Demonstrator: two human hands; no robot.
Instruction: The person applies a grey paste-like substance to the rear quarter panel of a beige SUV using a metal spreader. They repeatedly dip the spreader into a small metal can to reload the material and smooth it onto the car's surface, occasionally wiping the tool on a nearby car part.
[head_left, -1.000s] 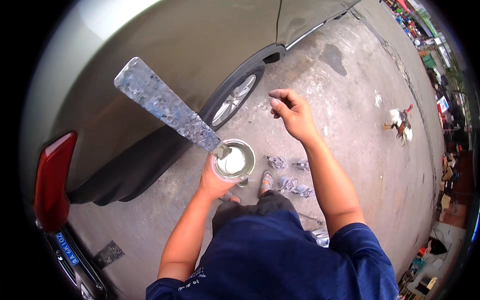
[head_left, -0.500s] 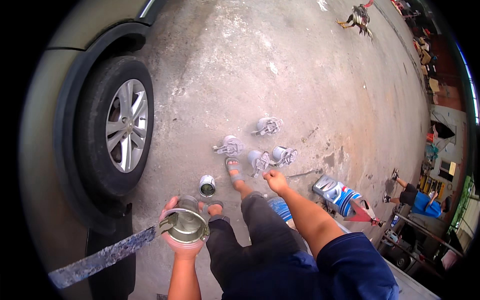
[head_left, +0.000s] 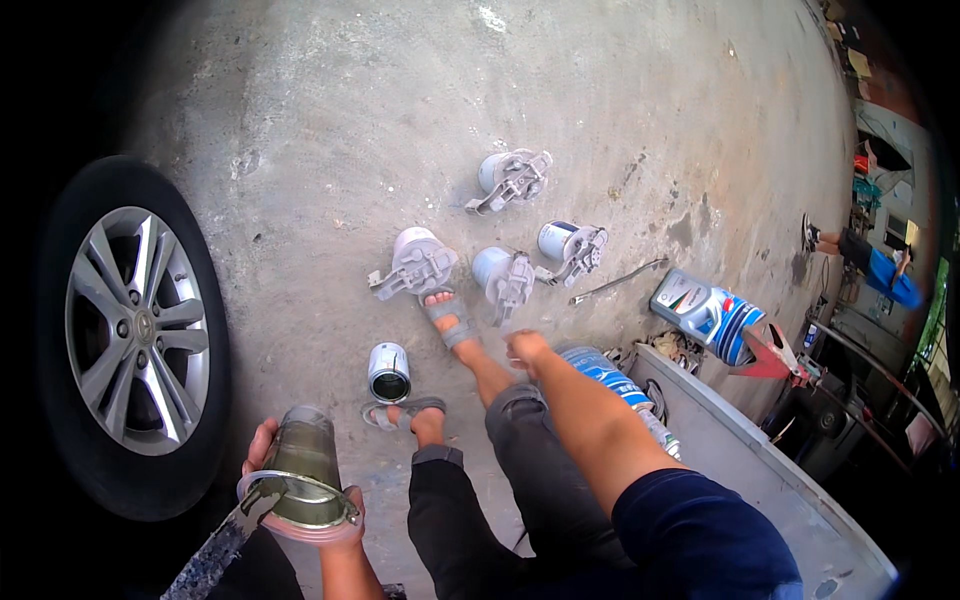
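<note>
Fingers of the left hand (head_left: 354, 512) wrap a round, clear plastic cup (head_left: 306, 440), olive-tinted inside, a flat, blue-grey crusted stick (head_left: 222, 548) at its mouth. It should be light, flexible, slippery where wet; grip below the rim. The right hand (head_left: 528, 350) curls, contents unclear; 4 cylindrical, grey-topped containers (head_left: 503, 282) sit beyond its fingers.

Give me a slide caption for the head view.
The left hand holds a clear cup with a speckled stick in it, near a wheel.
</note>
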